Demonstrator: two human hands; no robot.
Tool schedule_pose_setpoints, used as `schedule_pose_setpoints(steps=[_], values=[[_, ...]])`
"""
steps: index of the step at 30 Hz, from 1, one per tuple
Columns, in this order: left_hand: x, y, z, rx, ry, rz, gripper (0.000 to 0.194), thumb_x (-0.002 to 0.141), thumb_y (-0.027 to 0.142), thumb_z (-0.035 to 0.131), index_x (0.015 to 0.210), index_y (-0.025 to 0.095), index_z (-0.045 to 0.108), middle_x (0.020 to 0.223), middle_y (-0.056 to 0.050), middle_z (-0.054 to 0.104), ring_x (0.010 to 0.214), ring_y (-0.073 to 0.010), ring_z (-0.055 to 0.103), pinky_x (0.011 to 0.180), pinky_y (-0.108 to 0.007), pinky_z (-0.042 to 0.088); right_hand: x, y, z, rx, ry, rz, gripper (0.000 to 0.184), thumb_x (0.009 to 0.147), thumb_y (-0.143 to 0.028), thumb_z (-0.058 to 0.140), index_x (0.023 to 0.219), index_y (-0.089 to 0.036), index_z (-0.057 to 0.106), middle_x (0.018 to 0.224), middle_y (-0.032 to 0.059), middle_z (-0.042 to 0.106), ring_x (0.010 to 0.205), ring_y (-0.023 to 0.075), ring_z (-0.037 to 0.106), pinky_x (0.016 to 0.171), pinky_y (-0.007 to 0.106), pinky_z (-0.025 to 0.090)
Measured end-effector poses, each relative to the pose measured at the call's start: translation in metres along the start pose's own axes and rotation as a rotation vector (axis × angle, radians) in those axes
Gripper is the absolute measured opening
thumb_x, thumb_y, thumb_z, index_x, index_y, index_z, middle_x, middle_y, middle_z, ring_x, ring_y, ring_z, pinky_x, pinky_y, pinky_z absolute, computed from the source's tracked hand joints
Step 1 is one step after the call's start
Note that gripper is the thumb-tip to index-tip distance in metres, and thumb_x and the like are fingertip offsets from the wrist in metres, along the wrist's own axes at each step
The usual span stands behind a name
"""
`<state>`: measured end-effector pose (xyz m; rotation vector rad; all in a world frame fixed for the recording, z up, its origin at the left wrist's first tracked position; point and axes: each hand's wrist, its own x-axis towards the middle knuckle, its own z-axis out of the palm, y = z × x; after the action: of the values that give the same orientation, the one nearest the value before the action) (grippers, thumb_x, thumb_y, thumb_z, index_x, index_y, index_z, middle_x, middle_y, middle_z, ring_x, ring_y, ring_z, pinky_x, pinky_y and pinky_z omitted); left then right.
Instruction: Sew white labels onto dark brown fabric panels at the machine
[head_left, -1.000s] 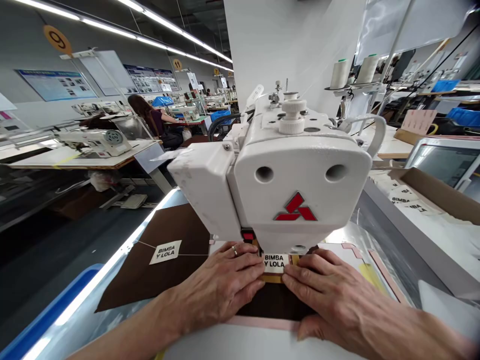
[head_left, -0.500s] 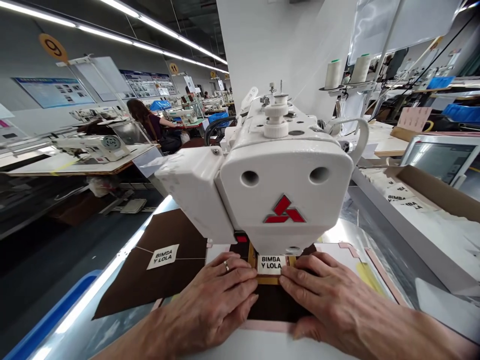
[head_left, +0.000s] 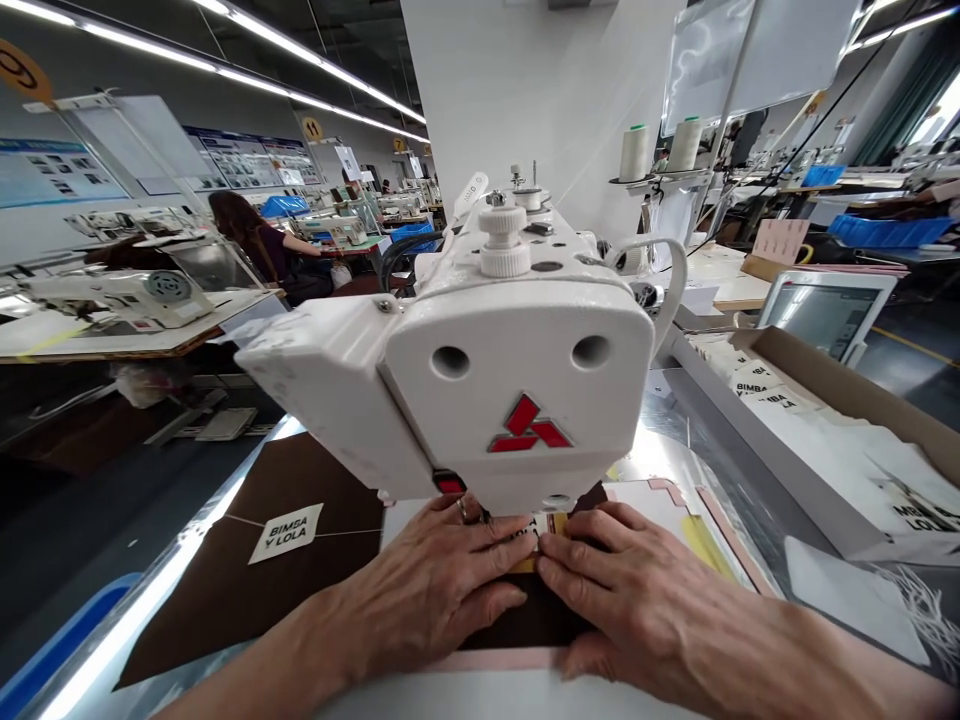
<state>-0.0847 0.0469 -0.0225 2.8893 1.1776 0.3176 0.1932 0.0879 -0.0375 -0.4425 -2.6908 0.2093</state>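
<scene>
Both hands lie palm down below the head of a white sewing machine (head_left: 517, 365). My left hand (head_left: 442, 570), a ring on one finger, has its fingertips stretched over a white printed label (head_left: 535, 528), hiding most of it. Extended fingers of my right hand (head_left: 630, 580) touch the label's right side and a gold-coloured frame (head_left: 559, 523) around it. Under them is dark brown material (head_left: 517, 615) on a white template board (head_left: 637, 493) with pink edging. Further left, a second label (head_left: 287, 533) reading BIMBA Y LOLA sits on brown material (head_left: 195, 590), threads trailing from it. The needle is hidden.
To the right stands a long box (head_left: 750, 455) of printed labels, with a tablet-like screen (head_left: 825, 315) behind it. Loose white threads (head_left: 926, 610) lie at the right edge. Thread cones (head_left: 634, 153) stand behind the machine. A blue bin (head_left: 67, 640) is at lower left; a co-worker (head_left: 251, 240) sits beyond.
My left hand has slid right and forward, so its fingers now cover most of the label that showed before. The right hand stays beside it. The whole view has shifted slightly.
</scene>
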Motion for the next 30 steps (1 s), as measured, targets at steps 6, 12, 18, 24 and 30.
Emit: schedule_pose_setpoints(steps=[6,12,18,24,30], values=[[0.007,-0.002,-0.001,-0.038,-0.051,0.018,0.038,0.112,0.041,0.055,0.147,0.028,0.059,0.153,0.002,0.062,0.127,-0.026,0.066,0.1,-0.039,0.051,0.001,0.006,-0.002,0.005,-0.041,-0.004,0.043,0.111,-0.052,0.055,0.13,-0.017,0.07,0.121,0.0098,0.076,0.107,0.0246,0.066,0.098,0.041,0.051],[0.002,-0.005,0.002,-0.05,-0.051,0.012,0.04,0.109,0.038,0.063,0.148,0.028,0.059,0.155,0.002,0.06,0.128,-0.0263,0.067,0.105,-0.04,0.051,0.002,0.008,0.001,-0.019,-0.073,0.001,0.049,0.107,-0.062,0.056,0.125,-0.019,0.071,0.12,0.0103,0.077,0.113,0.0253,0.067,0.107,0.044,0.048],[0.002,-0.006,0.001,-0.039,-0.074,0.021,0.042,0.11,0.039,0.061,0.151,0.03,0.057,0.157,0.002,0.058,0.127,-0.0237,0.068,0.101,-0.036,0.052,-0.009,0.002,-0.008,-0.044,-0.002,-0.017,0.043,0.111,-0.055,0.054,0.126,-0.019,0.072,0.133,0.0057,0.075,0.118,0.0238,0.07,0.107,0.041,0.049],[0.001,-0.009,0.003,0.008,-0.084,0.047,0.044,0.111,0.04,0.057,0.153,0.027,0.055,0.157,-0.001,0.058,0.124,-0.0288,0.069,0.102,-0.042,0.05,-0.046,-0.002,-0.032,-0.165,0.049,-0.009,0.043,0.116,-0.046,0.045,0.124,-0.018,0.075,0.131,0.0046,0.077,0.115,0.0228,0.074,0.101,0.038,0.054],[-0.002,-0.014,0.008,0.024,-0.157,0.009,0.053,0.109,0.043,0.062,0.159,0.034,0.049,0.161,0.002,0.053,0.127,-0.0309,0.067,0.103,-0.042,0.05,-0.061,0.004,-0.03,-0.119,0.065,0.022,0.037,0.112,-0.046,0.054,0.12,-0.018,0.077,0.127,0.0072,0.078,0.11,0.0234,0.076,0.096,0.037,0.059]])
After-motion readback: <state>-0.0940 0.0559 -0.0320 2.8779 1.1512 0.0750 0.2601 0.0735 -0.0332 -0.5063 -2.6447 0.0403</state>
